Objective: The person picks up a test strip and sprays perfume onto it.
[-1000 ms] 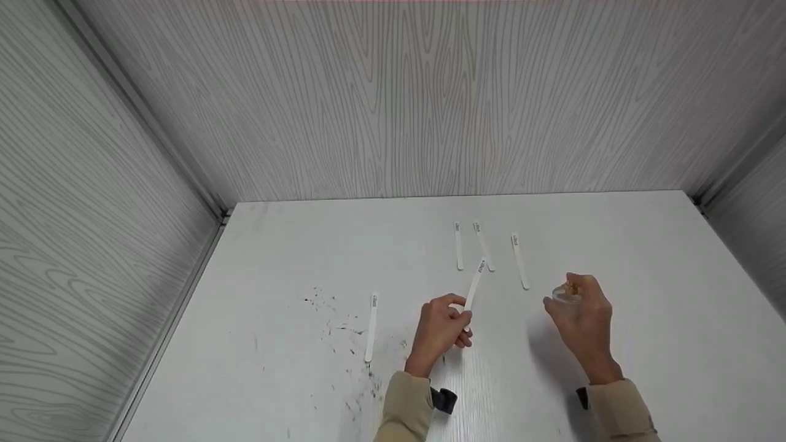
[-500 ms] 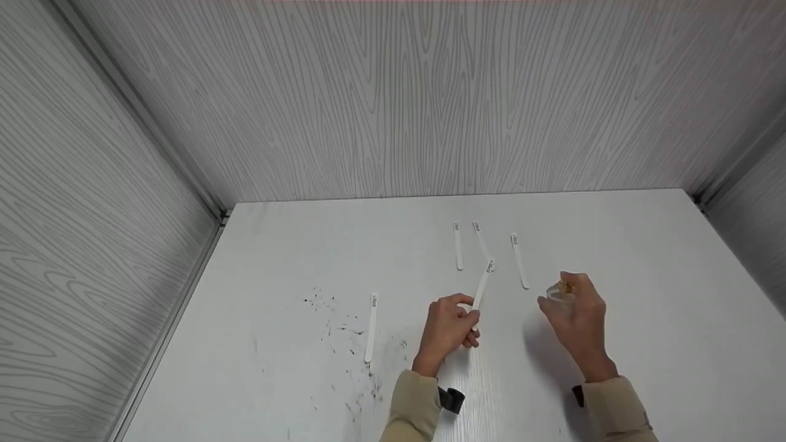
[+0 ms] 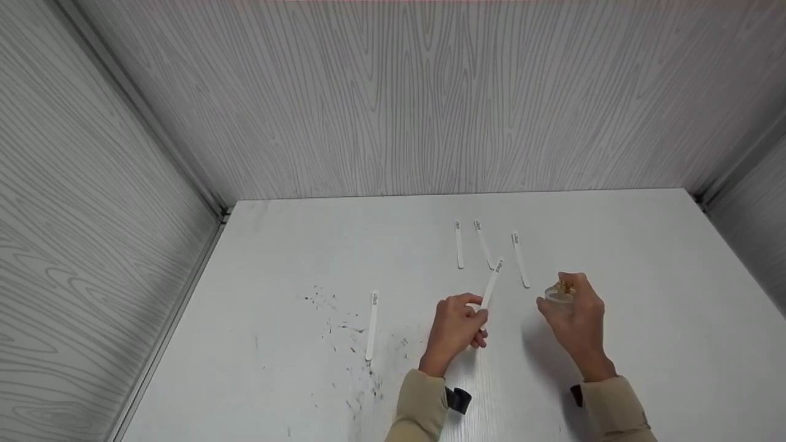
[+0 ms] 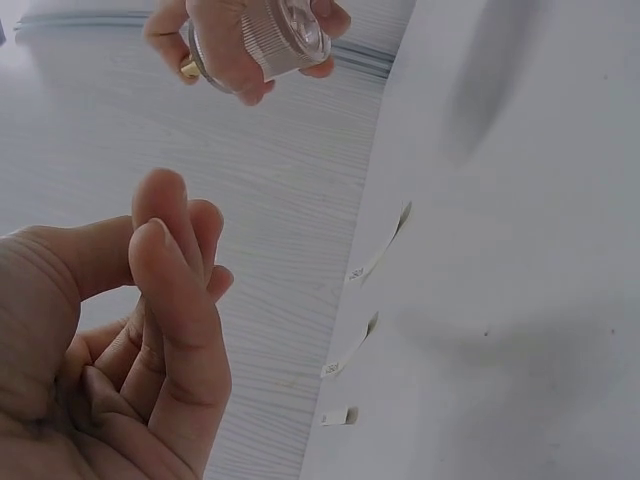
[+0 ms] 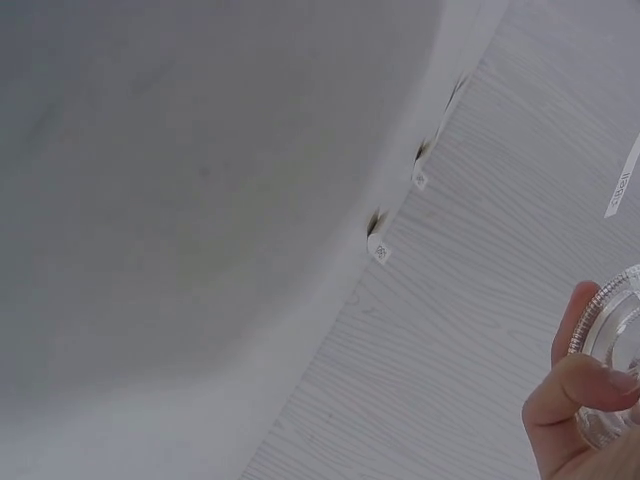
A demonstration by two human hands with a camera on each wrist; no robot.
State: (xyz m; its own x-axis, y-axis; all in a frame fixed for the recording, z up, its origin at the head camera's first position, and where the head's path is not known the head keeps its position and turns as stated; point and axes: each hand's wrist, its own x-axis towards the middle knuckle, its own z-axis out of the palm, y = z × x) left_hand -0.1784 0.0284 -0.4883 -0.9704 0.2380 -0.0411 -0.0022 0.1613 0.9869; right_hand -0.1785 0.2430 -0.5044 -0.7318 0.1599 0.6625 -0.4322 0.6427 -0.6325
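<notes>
My left hand [image 3: 453,328] pinches the lower end of a white paper test strip [image 3: 492,283] between thumb and fingers. The strip tilts up to the right, printed end uppermost; in the left wrist view it is hidden behind the fingers. To its right, my right hand [image 3: 581,322] grips a clear, ribbed glass perfume bottle [image 3: 557,296] above the table. A finger lies over the bottle's gold-coloured top [image 4: 190,68]. The ribbed base of the bottle shows in the right wrist view, beside the thumb. A gap separates bottle and strip.
Three more printed strips lie toward the back of the white table [image 3: 295,245], among them a right-hand strip [image 3: 521,261]. Another strip [image 3: 372,328] lies at front left, near dark specks [image 3: 350,331]. A wood-grain panel [image 3: 381,98] rises behind the table.
My left hand has moved rightward with its strip, closer to the bottle. My right hand has shifted slightly left, still holding the bottle. The strips on the table stay put.
</notes>
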